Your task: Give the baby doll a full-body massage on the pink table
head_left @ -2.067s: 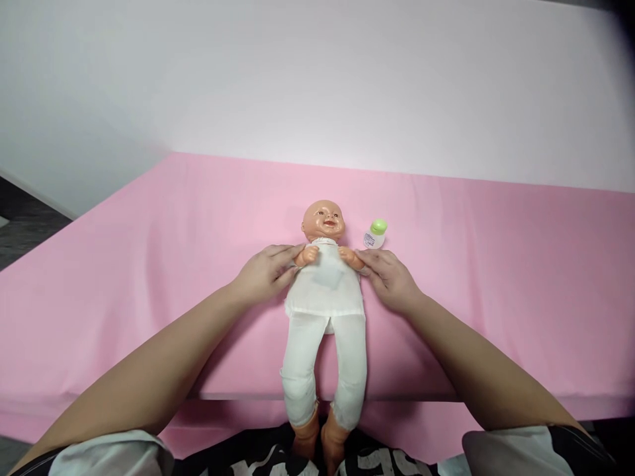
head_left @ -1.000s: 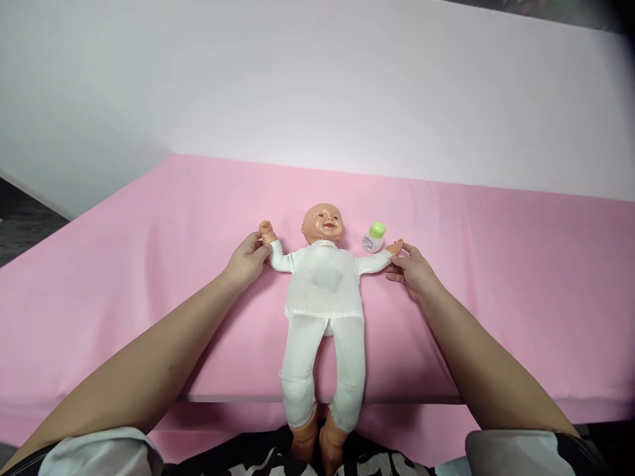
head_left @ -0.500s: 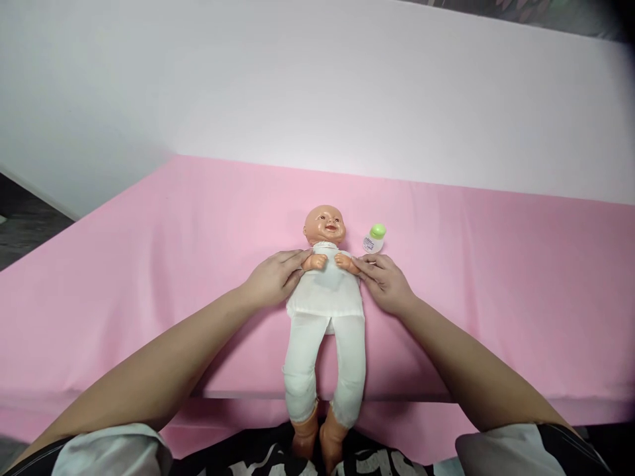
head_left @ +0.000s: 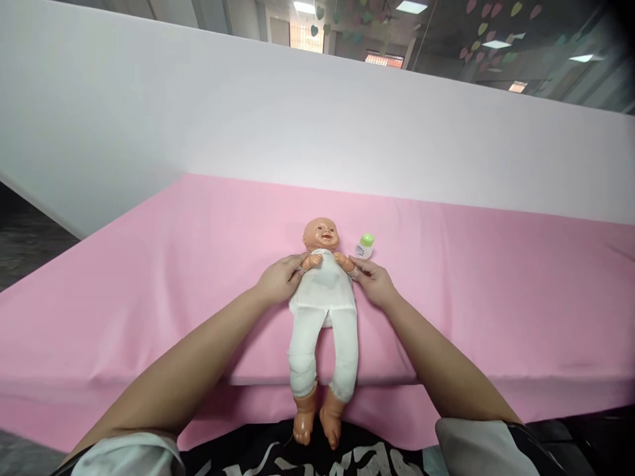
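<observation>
A baby doll in white clothes lies on its back on a pink-covered table, with its legs hanging over the near edge. My left hand grips the doll's arm on the left side and my right hand grips the arm on the right side. Both doll arms are folded in over its chest. A small bottle with a green cap stands just right of the doll's head, a little beyond my right hand.
A white backdrop rises behind the table. Above it show ceiling lights and hanging paper shapes. A dark floor lies off the table's left end. My black printed shirt is at the bottom edge.
One second ago the doll's arms were spread wide. My hands have folded them back onto its chest. The camera has tilted up and pulled back, so the room above the backdrop shows.
</observation>
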Action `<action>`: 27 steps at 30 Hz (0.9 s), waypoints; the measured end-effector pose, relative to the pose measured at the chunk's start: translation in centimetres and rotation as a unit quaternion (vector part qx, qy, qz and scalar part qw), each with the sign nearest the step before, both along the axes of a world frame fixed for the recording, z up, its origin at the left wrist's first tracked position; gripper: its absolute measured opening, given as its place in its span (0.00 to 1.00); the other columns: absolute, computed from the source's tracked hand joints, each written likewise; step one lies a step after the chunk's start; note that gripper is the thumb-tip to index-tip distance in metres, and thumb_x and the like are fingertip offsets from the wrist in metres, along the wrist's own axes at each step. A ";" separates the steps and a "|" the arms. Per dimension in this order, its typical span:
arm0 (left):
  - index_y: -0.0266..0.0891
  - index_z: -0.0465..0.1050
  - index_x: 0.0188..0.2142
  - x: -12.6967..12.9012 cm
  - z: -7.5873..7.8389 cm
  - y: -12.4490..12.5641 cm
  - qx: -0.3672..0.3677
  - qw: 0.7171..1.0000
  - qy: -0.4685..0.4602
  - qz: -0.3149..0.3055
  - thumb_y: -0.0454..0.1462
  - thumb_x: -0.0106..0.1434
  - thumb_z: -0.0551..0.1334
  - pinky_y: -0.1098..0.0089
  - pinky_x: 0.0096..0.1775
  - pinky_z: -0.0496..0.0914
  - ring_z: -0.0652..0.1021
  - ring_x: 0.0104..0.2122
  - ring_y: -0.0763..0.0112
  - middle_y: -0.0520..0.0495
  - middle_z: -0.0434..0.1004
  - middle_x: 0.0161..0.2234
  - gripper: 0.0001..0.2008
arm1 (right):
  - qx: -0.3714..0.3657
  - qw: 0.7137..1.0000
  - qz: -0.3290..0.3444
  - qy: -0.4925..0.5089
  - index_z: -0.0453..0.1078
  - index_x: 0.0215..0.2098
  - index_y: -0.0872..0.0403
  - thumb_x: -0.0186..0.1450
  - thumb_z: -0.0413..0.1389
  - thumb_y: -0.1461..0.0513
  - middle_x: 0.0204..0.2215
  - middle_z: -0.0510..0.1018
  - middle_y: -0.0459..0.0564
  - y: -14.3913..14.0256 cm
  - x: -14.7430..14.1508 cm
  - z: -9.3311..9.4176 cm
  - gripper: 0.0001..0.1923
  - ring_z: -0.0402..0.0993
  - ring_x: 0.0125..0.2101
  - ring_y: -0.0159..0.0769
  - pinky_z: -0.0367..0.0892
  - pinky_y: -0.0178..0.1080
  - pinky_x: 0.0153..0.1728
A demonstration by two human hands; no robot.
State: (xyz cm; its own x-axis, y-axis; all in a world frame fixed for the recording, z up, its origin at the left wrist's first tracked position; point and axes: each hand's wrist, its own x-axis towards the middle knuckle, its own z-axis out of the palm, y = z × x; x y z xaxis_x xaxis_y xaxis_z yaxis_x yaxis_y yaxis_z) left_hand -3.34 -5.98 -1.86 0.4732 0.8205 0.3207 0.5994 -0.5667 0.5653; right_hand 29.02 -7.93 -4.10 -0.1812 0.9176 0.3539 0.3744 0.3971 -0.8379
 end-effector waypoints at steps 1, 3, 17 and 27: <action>0.45 0.66 0.73 -0.3 -0.1 0.0 -0.016 0.999 -0.041 0.012 0.44 0.75 0.56 0.51 0.68 0.68 0.75 0.67 0.53 0.43 0.74 0.69 0.28 | -0.020 0.998 -0.008 0.052 0.71 0.69 0.42 0.75 0.58 0.50 0.64 0.80 0.51 0.1 0.3 0.1 0.25 0.78 0.61 0.45 0.74 0.55 0.63; 0.45 0.65 0.73 -0.9 -0.4 0.2 -0.057 0.988 -0.134 0.052 0.46 0.75 0.57 0.52 0.64 0.71 0.78 0.62 0.53 0.41 0.76 0.66 0.29 | -0.045 0.987 -0.031 0.152 0.65 0.72 0.46 0.71 0.62 0.49 0.64 0.79 0.55 0.4 1.2 0.2 0.33 0.79 0.60 0.46 0.76 0.54 0.60; 0.41 0.69 0.56 -2.9 -2.2 3.7 -0.233 0.837 -0.407 0.282 0.40 0.62 0.66 0.60 0.43 0.79 0.82 0.39 0.61 0.44 0.78 0.43 0.23 | -0.250 0.923 -0.156 0.246 0.63 0.68 0.48 0.54 0.60 0.67 0.45 0.82 0.50 1.0 6.0 0.9 0.42 0.67 0.22 0.29 0.64 0.33 0.18; 0.44 0.68 0.70 -0.2 -0.7 -0.5 -0.030 0.984 -0.173 0.028 0.49 0.74 0.61 0.54 0.66 0.70 0.77 0.64 0.54 0.42 0.76 0.67 0.29 | 0.086 0.987 -0.090 -0.104 0.68 0.71 0.45 0.77 0.54 0.51 0.61 0.81 0.53 -0.9 1.2 1.0 0.26 0.77 0.58 0.50 0.73 0.56 0.61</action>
State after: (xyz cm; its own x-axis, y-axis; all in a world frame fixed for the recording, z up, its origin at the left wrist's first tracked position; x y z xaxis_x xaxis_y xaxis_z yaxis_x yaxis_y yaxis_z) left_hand -3.50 -6.43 -2.59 0.2985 0.8645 0.4044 0.3938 -0.4975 0.7729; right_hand 30.19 -8.83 -3.13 -0.1058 0.8712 0.4795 0.6095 0.4378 -0.6609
